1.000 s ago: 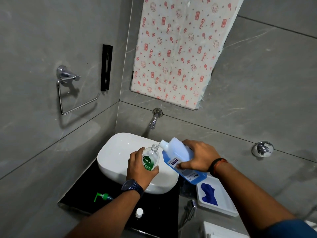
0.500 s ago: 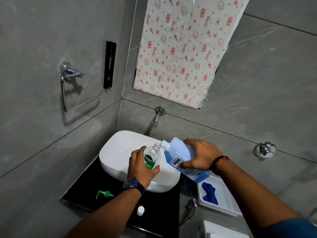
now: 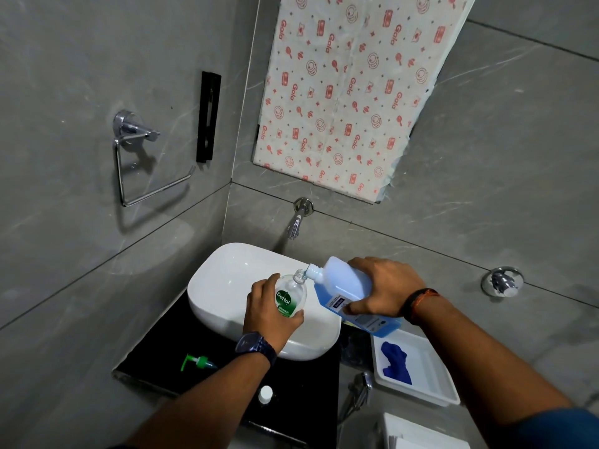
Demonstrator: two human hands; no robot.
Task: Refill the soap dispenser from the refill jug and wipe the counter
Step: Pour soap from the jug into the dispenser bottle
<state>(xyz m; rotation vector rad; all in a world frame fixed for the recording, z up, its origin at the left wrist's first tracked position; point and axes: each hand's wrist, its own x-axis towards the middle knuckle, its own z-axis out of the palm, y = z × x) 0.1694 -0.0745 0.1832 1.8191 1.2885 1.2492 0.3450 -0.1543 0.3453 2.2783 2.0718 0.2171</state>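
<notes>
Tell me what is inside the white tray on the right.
A crumpled blue cloth lies in the white tray. The tilted refill jug in the right hand covers the tray's far corner, so anything there is hidden.

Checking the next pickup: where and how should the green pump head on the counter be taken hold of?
Grip the green pump head at its round collar, coming from above with the left hand: it lies flat on the black counter, nozzle leftward, thin tube rightward.

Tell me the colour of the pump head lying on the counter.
Green, with a clear tube: the pump head lies on the black counter, in the head view.
</notes>
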